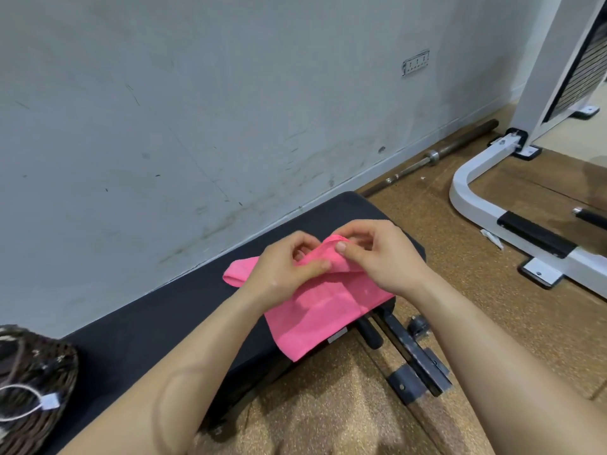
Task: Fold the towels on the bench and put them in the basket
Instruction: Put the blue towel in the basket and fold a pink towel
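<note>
- The pink towel (315, 310) lies over the right end of the black bench (157, 326); its lower corner hangs past the near edge of the pad, while a rolled or folded end pokes out to the left behind the left wrist
- The left hand (279, 267) pinches the towel's upper fold, thumb on top, fingers curled under the cloth
- The right hand (377, 254) pinches the same raised edge just beside the left, thumb pressed onto the fabric, fingers curled behind; the two thumbs are close but apart
- The wicker basket (33, 382) stands on the left end of the bench, well apart from the towel; a white tag on a cord hangs at its side
- A barbell (437, 156) lies on the floor along the wall; a white machine frame (476, 198) stands to the right
</note>
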